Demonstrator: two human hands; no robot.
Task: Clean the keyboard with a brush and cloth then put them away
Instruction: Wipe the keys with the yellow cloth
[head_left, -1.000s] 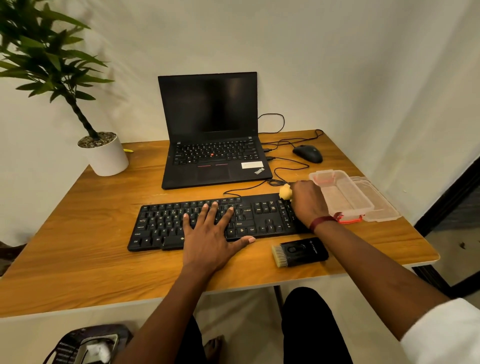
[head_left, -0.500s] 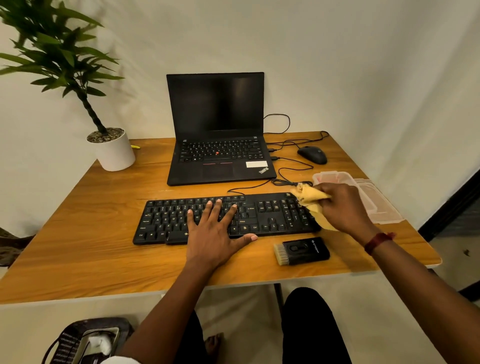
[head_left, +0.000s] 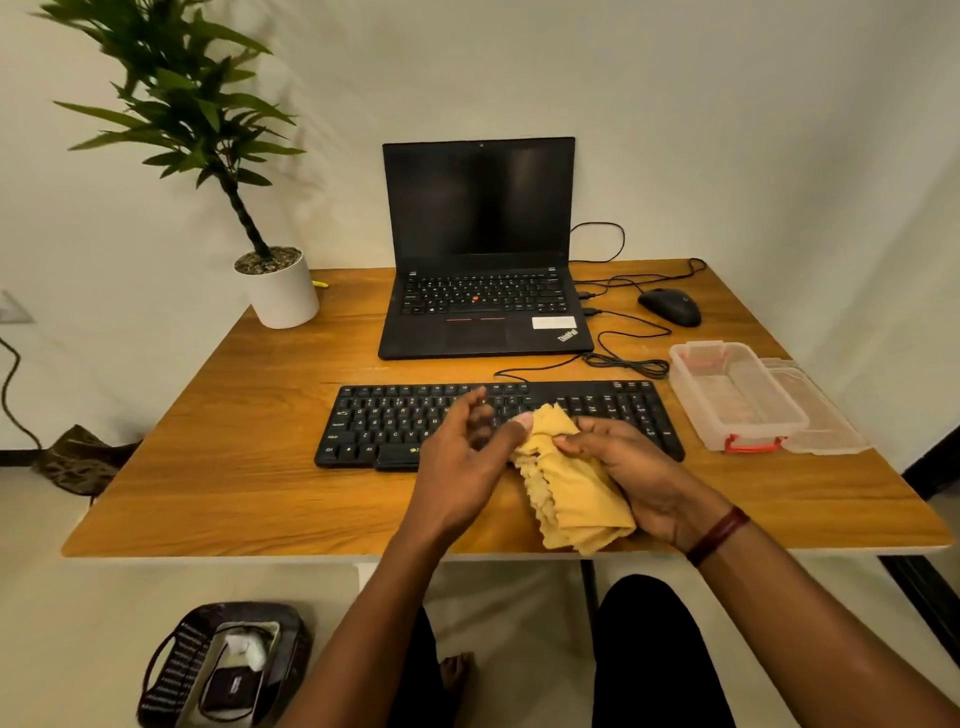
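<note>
Standing at the desk's far left corner: a round white ceramic pot (head_left: 283, 296) with a leafy green plant, no part of the job.
Keyboard: the long black plastic keyboard (head_left: 395, 415) lies across the middle of the desk, towards the near edge, with both hands in front of its right half.
Left hand: the left hand (head_left: 457, 467) hovers over the keys with a slack grip. Its fingers curl loosely round nothing, and the thumb tip touches the cloth's top edge.
Cloth: the crumpled yellow fabric cloth (head_left: 571, 493) hangs above the desk's near edge.
Right hand: the right hand (head_left: 628, 467) has its grip closed, fingers and thumb bunching the cloth.
Box: the clear rectangular plastic box with red clasps (head_left: 691, 384) sits open near the right edge, its lid (head_left: 826, 421) just beside it; nothing shows inside.
Brush: not visible.
Progress: probably the wiping stage, about to start. Whether brushing is done cannot be told. Wiping and storing both tools remain.
</note>
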